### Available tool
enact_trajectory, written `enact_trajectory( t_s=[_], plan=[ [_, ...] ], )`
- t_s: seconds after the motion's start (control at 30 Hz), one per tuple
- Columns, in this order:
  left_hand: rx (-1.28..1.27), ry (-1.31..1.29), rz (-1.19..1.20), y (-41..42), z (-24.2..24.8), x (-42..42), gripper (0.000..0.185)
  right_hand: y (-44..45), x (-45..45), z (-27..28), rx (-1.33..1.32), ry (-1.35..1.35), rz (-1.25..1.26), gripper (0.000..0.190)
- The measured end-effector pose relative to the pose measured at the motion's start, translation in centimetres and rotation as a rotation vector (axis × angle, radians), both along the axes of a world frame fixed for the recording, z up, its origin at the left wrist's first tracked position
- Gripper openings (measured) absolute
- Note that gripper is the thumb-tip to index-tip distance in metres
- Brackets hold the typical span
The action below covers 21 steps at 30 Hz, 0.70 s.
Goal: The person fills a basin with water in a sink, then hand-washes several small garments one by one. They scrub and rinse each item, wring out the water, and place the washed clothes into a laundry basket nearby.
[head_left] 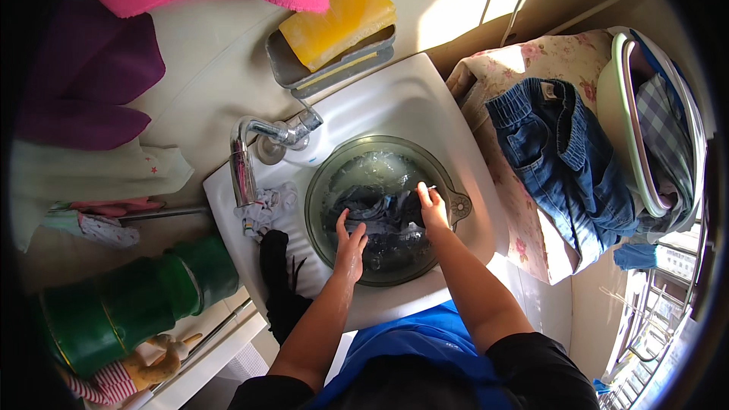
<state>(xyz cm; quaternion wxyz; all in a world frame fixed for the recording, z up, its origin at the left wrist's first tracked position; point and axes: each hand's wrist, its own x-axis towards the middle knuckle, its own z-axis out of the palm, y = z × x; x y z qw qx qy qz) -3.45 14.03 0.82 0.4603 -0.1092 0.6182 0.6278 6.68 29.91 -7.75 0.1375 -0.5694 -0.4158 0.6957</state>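
In a white ceramic sink [398, 91], a translucent round basin [324, 171] holds cloudy, bubbly water and a dark wet garment [373, 210]. My left hand [349, 247] is over the basin's near left part with fingers apart, at the edge of the garment; no grip shows. At the right side of the basin, my right hand [431, 208] has its fingers and thumb drawn together at a dark part of the cloth, near the basin's flower-marked handle [460, 206]. Part of the cloth lies under water.
A chrome faucet [244, 171] stands left of the basin. White wet cloth [273, 205] and black fabric [276, 273] lie on the sink's left side. Yellow bar soap [339, 20] rests on a grey soap dish [285, 68]. Blue jeans [558, 154] lie on a floral cover [512, 222], right.
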Motion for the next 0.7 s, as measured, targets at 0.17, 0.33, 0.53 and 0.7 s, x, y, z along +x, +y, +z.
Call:
enact_trajectory(
  t_s=[0.17, 0.33, 0.53, 0.7],
  plan=[
    [0.048, -0.363, -0.283, -1.1, -6.5, 0.7, 0.087, -5.2, 0.4, -4.0, 0.350, -0.551, 0.597, 0.078],
    [-0.007, -0.363, -0.059, 0.4, -6.1, -1.1, 0.075, -0.5, -0.7, -4.2, 0.178, -0.459, 0.828, 0.070],
    [0.170, -0.534, 0.113, 0.8, -3.1, -2.0, 0.054, -5.2, -0.1, 4.2, 0.463, 0.170, 0.594, 0.053],
    [0.506, -0.622, -0.039, 0.7, -1.0, -3.9, 0.050, -9.5, 1.0, 16.8, 0.770, 0.532, 0.843, 0.034]
  ],
)
